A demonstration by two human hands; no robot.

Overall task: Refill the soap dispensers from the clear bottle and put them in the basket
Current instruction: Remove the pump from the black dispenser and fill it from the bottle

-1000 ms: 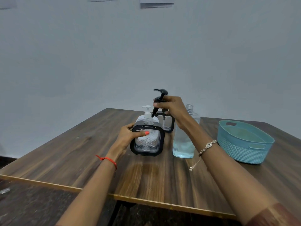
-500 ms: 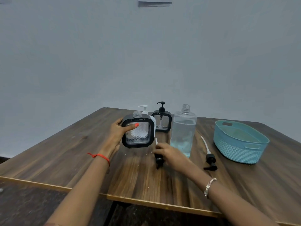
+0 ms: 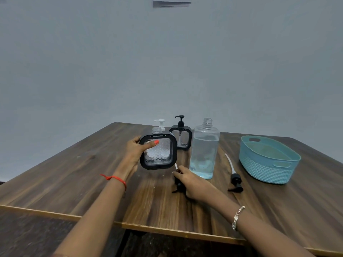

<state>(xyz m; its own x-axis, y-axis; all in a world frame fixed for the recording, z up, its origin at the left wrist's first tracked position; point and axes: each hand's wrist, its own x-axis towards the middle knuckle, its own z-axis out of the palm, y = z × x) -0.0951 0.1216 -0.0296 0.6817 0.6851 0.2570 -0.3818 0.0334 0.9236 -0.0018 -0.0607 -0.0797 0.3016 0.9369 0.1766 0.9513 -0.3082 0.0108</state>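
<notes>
While the left hand is gripping the black-framed dispenser, thumb lying across its patterned front and fingers wrapping round the back, it is holding it just off the table, slightly tilted, with its threaded neck standing open. At the dispenser's five o'clock the right hand is lying over a black pump on the wood, its fingers curling down over the collar and tube. I cannot tell whether they are clamping it or merely resting there. At three o'clock, just beside the hand, the clear bottle is standing upright, uncapped and holding pale blue liquid to well over half. Beyond it, a second pump is lying loose on the table, and further along the same line the basket is sitting near the edge. At one o'clock a black-pump dispenser is waiting with its pump on, and at twelve a white-pump dispenser is peeking out behind.

I am judging the job as barely begun. One dispenser is opened and ready for pouring, but nothing seems to be poured yet, and no dispenser is sitting in the basket. Filling, recapping and loading are all waiting.
</notes>
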